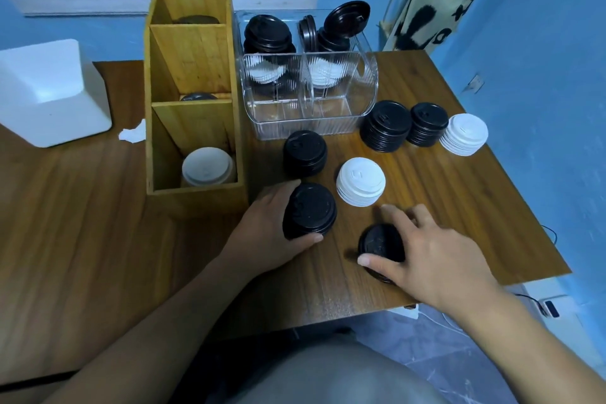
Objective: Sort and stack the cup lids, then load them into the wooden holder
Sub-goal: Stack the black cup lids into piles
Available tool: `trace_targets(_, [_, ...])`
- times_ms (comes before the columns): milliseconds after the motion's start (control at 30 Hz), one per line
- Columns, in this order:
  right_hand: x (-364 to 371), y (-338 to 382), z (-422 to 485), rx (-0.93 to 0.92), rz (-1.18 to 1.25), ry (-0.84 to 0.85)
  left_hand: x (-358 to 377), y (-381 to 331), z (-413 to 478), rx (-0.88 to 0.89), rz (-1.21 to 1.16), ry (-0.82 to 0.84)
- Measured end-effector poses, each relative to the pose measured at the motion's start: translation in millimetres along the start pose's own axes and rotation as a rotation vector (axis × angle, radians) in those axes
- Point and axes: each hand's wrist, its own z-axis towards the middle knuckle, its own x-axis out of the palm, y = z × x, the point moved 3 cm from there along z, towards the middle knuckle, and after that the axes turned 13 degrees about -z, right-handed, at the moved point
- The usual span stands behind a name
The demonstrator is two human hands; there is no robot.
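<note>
Several stacks [385,125] wait on the desk [459,207], the holder [193,200] only partly filled; left hand [269,223] grips a black stack [311,210], right hand [436,252] clutches a lid [380,244].

Black lid stacks [310,210] and white lid stacks [360,182] sit on a brown woodgrain table [459,207] beside a yellowish wooden holder [193,102].

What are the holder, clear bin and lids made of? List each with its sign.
Holder: wood, yellowish, with visible grain.
Bin: clear plastic, ribbed; contents show through.
Lids: probably thin moulded plastic, matt, black or white.
</note>
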Motion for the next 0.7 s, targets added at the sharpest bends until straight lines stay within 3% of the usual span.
trace_targets(200, [16.8, -13.2, 1.9, -0.324, 0.253, 0.106, -0.1, 0.7, 0.4, 0.019, -0.005, 0.003])
trace_targets(400, [24.7, -18.4, 8.9, -0.305, 0.435, -0.085, 0.1, 0.2, 0.7, 0.027, -0.012, -0.007])
trace_targets(700, [2.0, -31.2, 17.2, -0.267, 0.760, -0.174, -0.8, -0.2, 1.0, 0.016, -0.010, 0.006])
